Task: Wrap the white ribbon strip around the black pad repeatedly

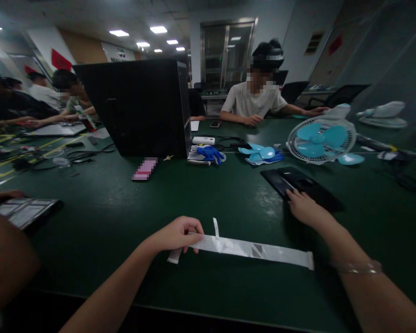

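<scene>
A long, flat whitish ribbon cable (280, 255) stretches to the right over the green table (125, 208). My left hand (180, 236) pinches it near its left end, and a short piece of it sticks out below the fingers. A thin white strip (215, 227) stands up from the cable beside that hand. Further right and forward, my right hand (303, 208) rests its fingertips on the near edge of a flat black panel (312, 187); whether it grips the panel is not clear.
Beyond lie a pink phone (145, 169), a large black case (135, 106), blue gloves (211, 155), blue fan blades (258, 151) and a white-caged fan (321, 138). A person (254, 99) sits opposite. Another person's arm is at the left, by a metal-framed panel (27, 210).
</scene>
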The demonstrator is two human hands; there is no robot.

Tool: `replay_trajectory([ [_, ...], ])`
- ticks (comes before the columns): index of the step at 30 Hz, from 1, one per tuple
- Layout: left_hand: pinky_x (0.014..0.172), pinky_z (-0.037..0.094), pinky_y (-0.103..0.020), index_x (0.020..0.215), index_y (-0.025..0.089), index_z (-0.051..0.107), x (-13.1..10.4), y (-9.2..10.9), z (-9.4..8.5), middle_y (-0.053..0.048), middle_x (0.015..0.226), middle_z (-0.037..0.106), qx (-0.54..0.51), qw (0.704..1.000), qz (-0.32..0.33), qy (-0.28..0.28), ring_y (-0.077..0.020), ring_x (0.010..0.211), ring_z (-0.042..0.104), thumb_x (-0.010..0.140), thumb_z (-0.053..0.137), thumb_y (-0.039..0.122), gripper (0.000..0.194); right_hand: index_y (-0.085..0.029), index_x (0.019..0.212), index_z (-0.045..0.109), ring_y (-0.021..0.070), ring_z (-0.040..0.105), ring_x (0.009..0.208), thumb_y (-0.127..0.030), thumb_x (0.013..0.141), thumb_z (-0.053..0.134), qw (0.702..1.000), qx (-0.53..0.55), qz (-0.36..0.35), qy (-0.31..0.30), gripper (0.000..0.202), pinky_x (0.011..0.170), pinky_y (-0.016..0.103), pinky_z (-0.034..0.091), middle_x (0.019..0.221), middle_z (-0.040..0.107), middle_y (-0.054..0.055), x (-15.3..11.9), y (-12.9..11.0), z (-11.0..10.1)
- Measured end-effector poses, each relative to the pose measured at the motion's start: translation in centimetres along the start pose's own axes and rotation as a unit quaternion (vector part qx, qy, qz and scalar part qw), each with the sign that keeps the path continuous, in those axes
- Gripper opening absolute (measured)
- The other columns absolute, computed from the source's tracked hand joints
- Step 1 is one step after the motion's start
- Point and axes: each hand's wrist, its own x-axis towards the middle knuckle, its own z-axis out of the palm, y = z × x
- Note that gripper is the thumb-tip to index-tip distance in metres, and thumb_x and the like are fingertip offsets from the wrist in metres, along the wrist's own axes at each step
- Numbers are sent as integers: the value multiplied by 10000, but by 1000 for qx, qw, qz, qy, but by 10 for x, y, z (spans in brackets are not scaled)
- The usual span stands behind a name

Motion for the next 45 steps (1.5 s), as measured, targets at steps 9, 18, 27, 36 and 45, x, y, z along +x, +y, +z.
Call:
replay_trajectory([
  [9,487,430,-206,834,135,590,-1,3,0,-33,737,689,-14,1000,-9,-17,-137,630,649,791,669,426,305,-277,1509,268,213,160,1436,-341,971,326,924,-10,-350,-152,545,1171,476,172,1570,185,10,-53,-106,6],
  [18,474,419,-195,842,143,592,0,-2,-2,-25,755,691,-13,1000,-3,-17,-131,631,651,812,651,408,273,-353,1479,296,220,175,1433,-271,955,409,882,36,-399,-249,542,1177,504,150,1547,232,-65,-85,-128,-14],
  [27,435,372,-191,905,159,576,4,-5,0,-5,706,674,-2,1000,-14,21,-86,496,544,841,596,449,298,-306,1484,324,233,356,1361,-412,986,377,892,45,-410,-183,512,1123,474,304,1511,355,13,-106,-147,-20],
  [36,595,452,-243,1142,209,614,2,4,-1,-39,970,668,117,982,48,141,-127,688,598,910,474,490,391,-321,1429,411,223,557,1087,-159,933,439,875,-83,-476,-15,523,869,422,503,1311,545,70,-99,-151,2],
  [45,755,472,-324,1048,229,671,1,4,-6,-43,1057,681,286,917,42,275,-212,930,620,948,385,467,385,-294,1320,551,249,536,1124,-271,949,453,881,-125,-457,20,385,900,454,493,1265,563,70,-101,-151,8],
])
